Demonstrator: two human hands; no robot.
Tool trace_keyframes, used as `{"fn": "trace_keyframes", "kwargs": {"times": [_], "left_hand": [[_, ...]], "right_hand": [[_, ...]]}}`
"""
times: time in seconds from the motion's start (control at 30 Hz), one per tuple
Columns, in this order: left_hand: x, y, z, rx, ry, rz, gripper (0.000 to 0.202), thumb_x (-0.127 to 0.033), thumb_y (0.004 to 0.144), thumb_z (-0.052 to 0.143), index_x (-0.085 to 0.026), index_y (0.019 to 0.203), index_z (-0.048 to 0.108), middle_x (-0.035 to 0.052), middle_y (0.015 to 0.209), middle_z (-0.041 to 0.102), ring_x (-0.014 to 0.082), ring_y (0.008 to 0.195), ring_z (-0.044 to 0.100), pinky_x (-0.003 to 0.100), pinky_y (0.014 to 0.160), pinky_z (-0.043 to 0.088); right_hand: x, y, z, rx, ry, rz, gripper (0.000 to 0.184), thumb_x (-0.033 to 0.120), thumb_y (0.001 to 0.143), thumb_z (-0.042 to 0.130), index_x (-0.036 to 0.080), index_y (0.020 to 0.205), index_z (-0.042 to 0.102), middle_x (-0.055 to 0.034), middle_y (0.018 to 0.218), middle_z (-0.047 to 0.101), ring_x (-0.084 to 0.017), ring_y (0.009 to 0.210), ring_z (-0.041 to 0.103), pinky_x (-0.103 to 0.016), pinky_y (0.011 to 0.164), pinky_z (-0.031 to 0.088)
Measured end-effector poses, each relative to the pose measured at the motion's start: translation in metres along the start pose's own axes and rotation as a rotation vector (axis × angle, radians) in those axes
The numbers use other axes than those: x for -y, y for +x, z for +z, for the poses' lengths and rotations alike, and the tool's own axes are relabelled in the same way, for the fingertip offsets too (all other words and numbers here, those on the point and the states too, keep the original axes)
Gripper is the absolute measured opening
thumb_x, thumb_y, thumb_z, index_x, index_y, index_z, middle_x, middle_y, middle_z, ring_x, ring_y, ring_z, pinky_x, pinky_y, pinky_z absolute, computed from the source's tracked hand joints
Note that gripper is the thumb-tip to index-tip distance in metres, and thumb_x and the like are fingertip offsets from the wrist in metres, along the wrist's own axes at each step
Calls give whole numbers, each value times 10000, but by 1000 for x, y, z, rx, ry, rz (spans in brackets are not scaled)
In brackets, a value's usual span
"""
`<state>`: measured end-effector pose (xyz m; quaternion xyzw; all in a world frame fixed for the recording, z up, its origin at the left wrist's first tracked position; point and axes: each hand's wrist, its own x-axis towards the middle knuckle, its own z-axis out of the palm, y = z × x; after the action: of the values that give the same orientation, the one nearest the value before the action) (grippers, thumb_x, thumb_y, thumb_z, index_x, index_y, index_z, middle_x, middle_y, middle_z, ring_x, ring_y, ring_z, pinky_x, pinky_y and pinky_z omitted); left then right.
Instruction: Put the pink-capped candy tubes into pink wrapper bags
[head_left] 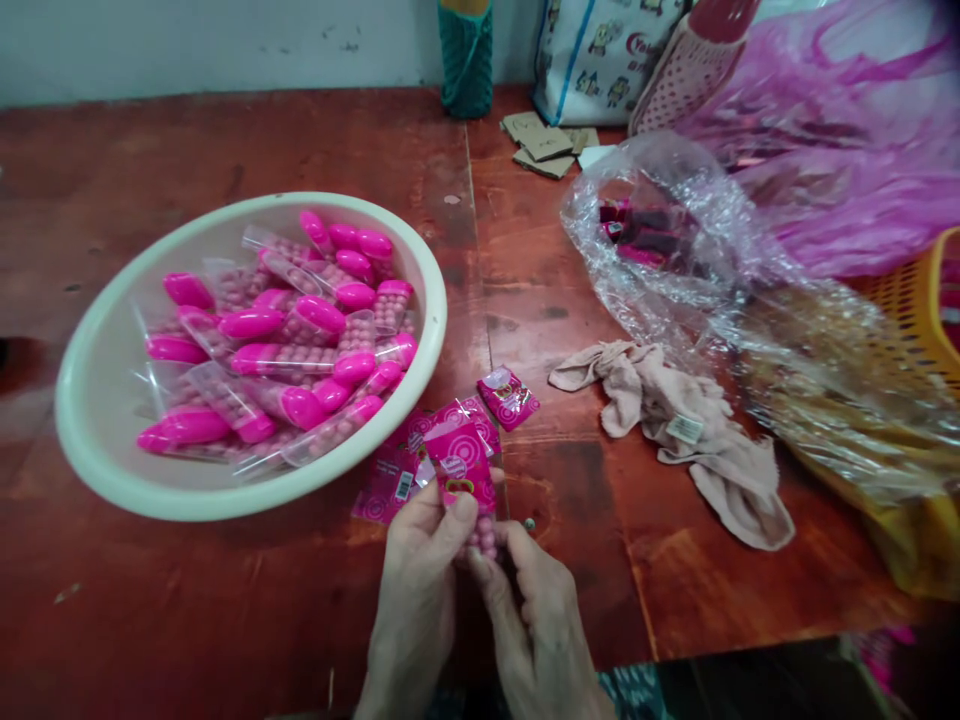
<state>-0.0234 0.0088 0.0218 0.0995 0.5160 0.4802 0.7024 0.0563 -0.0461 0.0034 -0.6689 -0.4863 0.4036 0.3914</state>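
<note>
Between my hands is a clear tube of pink candy balls (484,538) with a pink printed sleeve (459,452) around its far part. My left hand (424,545) grips the sleeve and tube, thumb on top. My right hand (525,590) pinches the near end of the tube, where the balls show through. Just beyond my left hand, several flat pink printed sleeves (386,487) lie on the table, and one more sleeve (508,397) lies apart to the right. A white basin (247,505) at left holds many candy tubes (285,358) with bright pink caps.
A crumpled pale cloth (667,410) lies to the right on the red table (555,470). Behind it are a clear plastic bag (675,190) with dark pink packets, a pink bag (840,170) and a yellow basket (919,300). Cardboard pieces (546,143) and a teal-covered bottle (466,60) stand near the wall.
</note>
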Motion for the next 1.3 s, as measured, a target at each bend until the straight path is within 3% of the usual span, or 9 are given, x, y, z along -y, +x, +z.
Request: {"fn": "trace_keyframes", "kwargs": {"times": [0.23,0.43,0.5,0.6,0.8,0.97,1.1,1.2,1.3], "left_hand": [[8,1,3,66,-27,-90,110,-226,778,626,-134,817,673,28,782,651,45,512,460,152,504,398],[19,-7,1,82,63,-93,115,-192,786,594,-132,722,668,72,887,671,162,824,597,245,774,447],[21,-11,-2,74,101,-96,119,-201,784,597,-132,727,676,82,916,678,194,919,593,267,848,426],[25,-14,-5,49,76,-114,137,-207,802,576,-150,824,698,81,944,688,215,980,582,299,890,412],[25,-11,-1,132,-23,-126,232,-222,861,498,-139,986,675,98,1000,673,190,902,600,283,822,454],[15,1,-2,60,-74,-52,122,-212,824,567,-164,813,679,34,780,674,106,625,583,214,616,489],[9,6,0,34,-6,-66,101,-251,768,638,-155,786,666,-11,557,585,81,450,496,159,380,401],[13,2,4,-28,-15,-116,167,-302,752,652,-141,790,673,-40,464,517,56,359,414,137,295,308],[23,-3,8,-60,-57,-106,160,-264,751,655,-129,830,690,6,569,617,67,434,494,140,359,367]], "right_hand": [[1,1,-10,96,-150,-85,193,325,904,412,228,972,565,-64,851,684,-220,733,650,-286,639,490],[-8,4,-26,316,-105,-57,194,270,917,404,188,995,561,-78,923,685,-199,819,661,-261,694,512],[-8,-1,-26,255,-110,-18,231,304,910,436,186,1063,563,-88,1009,681,-208,897,652,-265,752,513],[-5,-8,-22,14,-127,66,346,395,887,475,206,1171,534,-86,1111,653,-231,1018,608,-285,831,496],[-2,2,-21,54,-37,85,306,412,901,425,210,1041,607,-70,988,681,-214,884,632,-289,760,500],[-1,18,-32,145,37,43,279,415,888,451,213,944,635,-45,796,681,-181,713,633,-234,589,500],[2,22,-31,234,177,103,297,417,898,434,195,924,630,-19,662,645,-152,600,608,-211,523,478],[2,17,-22,167,225,139,330,415,915,393,179,924,624,-17,627,623,-138,559,586,-199,492,461],[-1,12,-16,29,177,102,310,393,912,400,177,916,623,-25,613,615,-145,545,580,-202,464,443]]}}
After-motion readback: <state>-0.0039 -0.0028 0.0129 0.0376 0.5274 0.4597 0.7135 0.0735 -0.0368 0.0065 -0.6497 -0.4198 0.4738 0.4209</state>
